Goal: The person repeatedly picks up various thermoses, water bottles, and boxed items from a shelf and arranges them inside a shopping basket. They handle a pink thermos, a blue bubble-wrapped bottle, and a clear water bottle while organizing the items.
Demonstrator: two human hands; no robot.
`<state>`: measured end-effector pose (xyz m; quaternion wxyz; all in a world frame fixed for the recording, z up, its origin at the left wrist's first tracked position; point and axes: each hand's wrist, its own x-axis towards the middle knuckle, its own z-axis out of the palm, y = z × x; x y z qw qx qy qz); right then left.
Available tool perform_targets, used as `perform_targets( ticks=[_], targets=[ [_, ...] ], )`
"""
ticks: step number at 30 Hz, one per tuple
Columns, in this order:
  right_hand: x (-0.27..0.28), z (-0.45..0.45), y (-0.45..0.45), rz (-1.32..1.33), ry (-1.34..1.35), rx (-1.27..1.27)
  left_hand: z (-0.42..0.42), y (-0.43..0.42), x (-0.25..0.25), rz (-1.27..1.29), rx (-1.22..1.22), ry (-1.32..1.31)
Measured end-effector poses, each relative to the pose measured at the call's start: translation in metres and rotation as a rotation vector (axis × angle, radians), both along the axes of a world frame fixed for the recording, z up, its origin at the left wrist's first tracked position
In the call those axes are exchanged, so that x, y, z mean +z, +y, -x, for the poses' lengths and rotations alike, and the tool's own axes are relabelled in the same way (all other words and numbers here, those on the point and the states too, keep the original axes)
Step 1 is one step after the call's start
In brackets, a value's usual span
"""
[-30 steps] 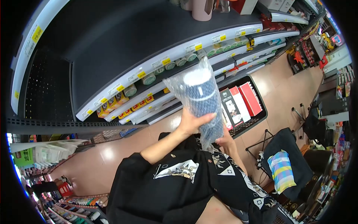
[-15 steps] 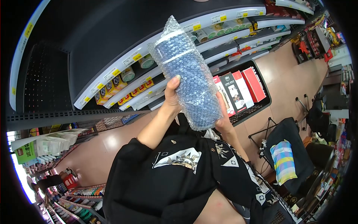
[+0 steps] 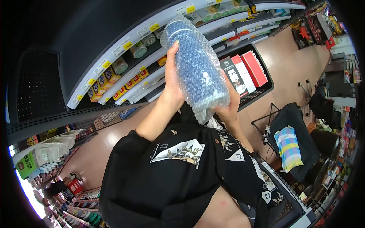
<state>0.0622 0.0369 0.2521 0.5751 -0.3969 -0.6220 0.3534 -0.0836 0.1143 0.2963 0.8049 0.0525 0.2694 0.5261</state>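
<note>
A blue cylinder in clear bubble wrap (image 3: 197,64) is held up in front of the shelves, tilted with its top toward the upper left. My left hand (image 3: 173,81) is closed round its left side, thumb lying along the wrap. Around the lower right side of the wrapped cylinder, my right hand (image 3: 229,100) is closed, with some fingers hidden behind it. Loose wrap bunches at the cylinder's lower end.
A shelf edge (image 3: 131,41) with price tags runs behind the hands, with jars and small boxes below it. A black basket (image 3: 268,86) at the right holds a red box (image 3: 254,69) and other boxes. Farther right stands a folding chair (image 3: 292,114) with a checked pillow (image 3: 289,148).
The wrapped cylinder has tipped, so its lower end now shows bunched wrap. Both hands have shifted their hold on it, and the view has moved slightly.
</note>
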Motion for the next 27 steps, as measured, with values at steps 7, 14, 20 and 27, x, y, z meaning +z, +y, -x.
perform_targets(
  ticks=[7, 14, 20, 27],
  targets=[
    [-0.002, -0.004, -0.003, -0.039, 0.069, -0.020, -0.003, 0.001, -0.001, 0.061, -0.018, 0.012],
    [0.007, -0.051, 0.006, -0.078, 0.076, 0.119, -0.005, -0.003, 0.010, -0.087, 0.026, 0.033],
    [0.050, -0.030, 0.016, -0.160, -0.449, 0.078, -0.019, 0.003, 0.014, -0.527, 0.298, 0.297],
    [0.031, 0.001, 0.046, -0.300, -0.527, -0.231, -0.028, 0.020, 0.039, -0.858, 0.340, 0.784]
  ],
)
